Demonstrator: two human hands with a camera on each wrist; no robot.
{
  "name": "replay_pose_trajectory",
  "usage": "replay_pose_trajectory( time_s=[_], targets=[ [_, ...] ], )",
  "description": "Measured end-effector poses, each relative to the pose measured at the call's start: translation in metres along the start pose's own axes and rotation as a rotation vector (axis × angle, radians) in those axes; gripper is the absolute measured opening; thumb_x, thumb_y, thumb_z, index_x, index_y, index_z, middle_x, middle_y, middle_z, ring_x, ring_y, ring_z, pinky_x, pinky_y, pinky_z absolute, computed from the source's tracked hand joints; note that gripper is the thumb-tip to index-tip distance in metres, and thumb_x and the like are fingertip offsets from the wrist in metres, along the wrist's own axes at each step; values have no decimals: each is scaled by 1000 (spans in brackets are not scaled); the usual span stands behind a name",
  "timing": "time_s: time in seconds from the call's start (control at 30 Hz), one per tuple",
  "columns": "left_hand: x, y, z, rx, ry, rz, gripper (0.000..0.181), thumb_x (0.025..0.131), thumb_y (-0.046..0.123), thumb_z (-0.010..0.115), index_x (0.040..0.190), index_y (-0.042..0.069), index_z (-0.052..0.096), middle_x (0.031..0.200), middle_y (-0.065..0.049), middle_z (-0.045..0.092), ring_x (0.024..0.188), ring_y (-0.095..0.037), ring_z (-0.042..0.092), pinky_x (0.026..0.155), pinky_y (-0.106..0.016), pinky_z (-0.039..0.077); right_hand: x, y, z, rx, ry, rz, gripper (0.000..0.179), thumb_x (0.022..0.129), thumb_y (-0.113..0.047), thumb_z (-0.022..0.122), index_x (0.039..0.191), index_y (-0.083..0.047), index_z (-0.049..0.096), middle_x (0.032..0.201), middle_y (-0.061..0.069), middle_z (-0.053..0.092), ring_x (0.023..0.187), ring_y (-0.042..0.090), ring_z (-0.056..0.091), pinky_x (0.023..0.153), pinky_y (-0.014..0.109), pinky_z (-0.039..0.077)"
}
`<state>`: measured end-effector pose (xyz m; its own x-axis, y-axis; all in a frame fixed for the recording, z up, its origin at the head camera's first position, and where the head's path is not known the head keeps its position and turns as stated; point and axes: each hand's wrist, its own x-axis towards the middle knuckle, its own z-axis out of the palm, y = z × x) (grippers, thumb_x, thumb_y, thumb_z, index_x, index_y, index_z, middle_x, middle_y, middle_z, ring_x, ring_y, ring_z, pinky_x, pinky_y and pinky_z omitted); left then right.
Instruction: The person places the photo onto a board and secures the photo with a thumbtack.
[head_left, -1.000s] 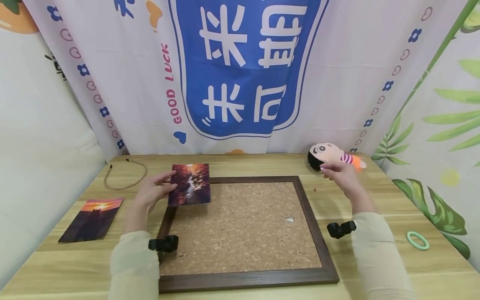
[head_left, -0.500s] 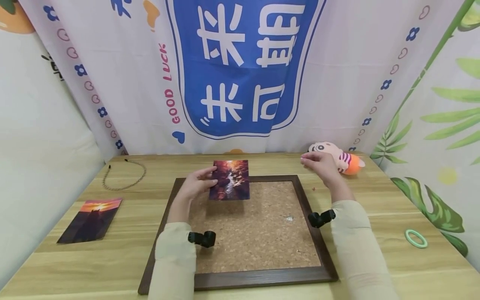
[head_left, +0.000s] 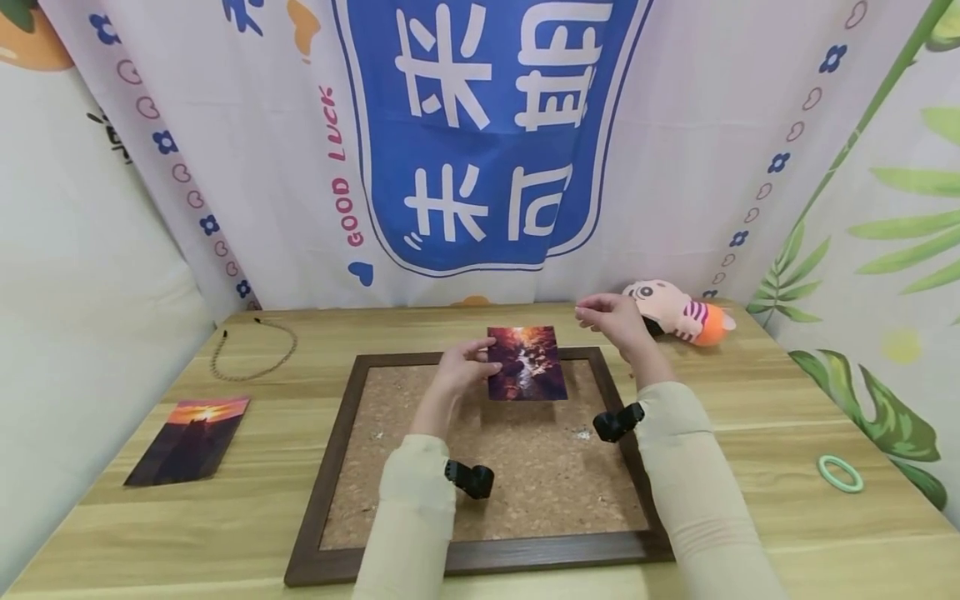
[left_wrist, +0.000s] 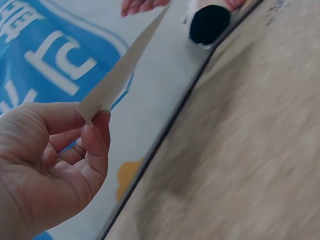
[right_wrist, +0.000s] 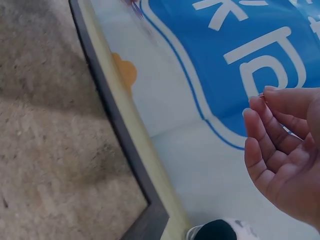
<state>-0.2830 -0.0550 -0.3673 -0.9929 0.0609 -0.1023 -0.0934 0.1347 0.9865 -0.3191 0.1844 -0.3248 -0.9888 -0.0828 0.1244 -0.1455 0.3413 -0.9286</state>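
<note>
My left hand [head_left: 459,368] pinches the left edge of a photo print [head_left: 527,364] of a sunset-lit stream. In the left wrist view, the print's pale back [left_wrist: 117,75] shows nearly edge-on. It hangs above the upper part of a cork board [head_left: 547,492] in a dark wooden frame. To the right of the print and apart from it, my right hand [head_left: 613,321] is raised with thumb and fingertips together. A tiny thin pin [right_wrist: 262,95] sticks out between those fingertips in the right wrist view; most of it is hidden.
Another sunset print [head_left: 189,442] lies left of the board, with a beaded headband [head_left: 258,371] behind it. A plush doll [head_left: 678,312] lies at the back right. A light green ring [head_left: 840,473] rests at the right. A curtain [head_left: 675,125] hangs behind the table.
My left hand has carried the print rightward across the top of the board. My right hand has moved left from in front of the doll, so the two hands are closer together.
</note>
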Motion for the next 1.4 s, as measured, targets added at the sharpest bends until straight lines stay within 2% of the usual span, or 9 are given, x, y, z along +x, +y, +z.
replay_pose_trajectory(
  time_s=[0.37,0.57,0.67,0.8,0.97,1.07,1.13,1.23,1.4],
  targets=[
    [0,-18,50,74,-57,22,49,71,-9,63,118,-1,51,70,-3,50,52,-8,44,48,-24,43,-2,31,0,-11,17,39,26,84,-7,55,102,11,56,87,15,61,72,16,58,75,43,43],
    [-2,-22,66,220,-31,68,50,69,-8,66,117,-2,52,56,1,37,45,-8,37,44,-22,42,-2,41,-2,24,29,52,26,83,-4,55,102,14,54,84,15,60,73,19,59,77,43,43],
    [-3,-21,69,271,-19,68,51,69,-7,67,117,-1,52,54,1,37,43,-8,36,42,-20,38,-1,43,-2,19,26,70,26,83,-4,54,102,14,53,84,14,59,77,26,59,77,42,43],
    [-4,-19,69,313,-27,73,51,68,-5,68,117,-2,52,55,0,41,44,-9,38,42,-20,33,-2,44,-1,-1,18,90,28,83,-8,55,104,12,54,86,14,59,77,23,58,74,38,44],
    [-4,-20,68,415,-39,103,49,68,2,71,115,-1,54,62,-1,47,52,-12,41,47,-23,33,-1,55,1,50,-1,27,26,80,-13,61,97,6,60,84,14,61,71,18,58,65,30,45],
    [-4,-21,69,480,-34,102,49,69,7,71,115,2,55,67,-1,50,57,-13,44,51,-24,35,-2,57,5,41,7,46,24,81,-9,59,97,8,59,83,16,61,71,18,58,65,30,45],
    [-4,-21,69,510,-32,105,48,69,9,71,115,4,55,69,-1,50,59,-13,45,53,-24,37,-5,53,8,-4,19,98,25,82,-5,56,101,12,56,85,17,60,73,18,58,67,32,46],
    [-5,-20,69,543,-30,121,49,69,10,72,114,4,56,70,0,51,61,-12,47,55,-25,38,-6,55,13,-15,1,88,25,82,-2,55,100,15,55,81,16,61,69,16,58,62,29,46],
    [-6,-19,68,580,-24,128,49,68,12,72,114,4,56,69,1,52,61,-11,47,55,-24,38,-5,61,24,71,-33,67,22,81,4,54,96,20,53,76,20,62,61,14,59,55,25,48]
  ],
)
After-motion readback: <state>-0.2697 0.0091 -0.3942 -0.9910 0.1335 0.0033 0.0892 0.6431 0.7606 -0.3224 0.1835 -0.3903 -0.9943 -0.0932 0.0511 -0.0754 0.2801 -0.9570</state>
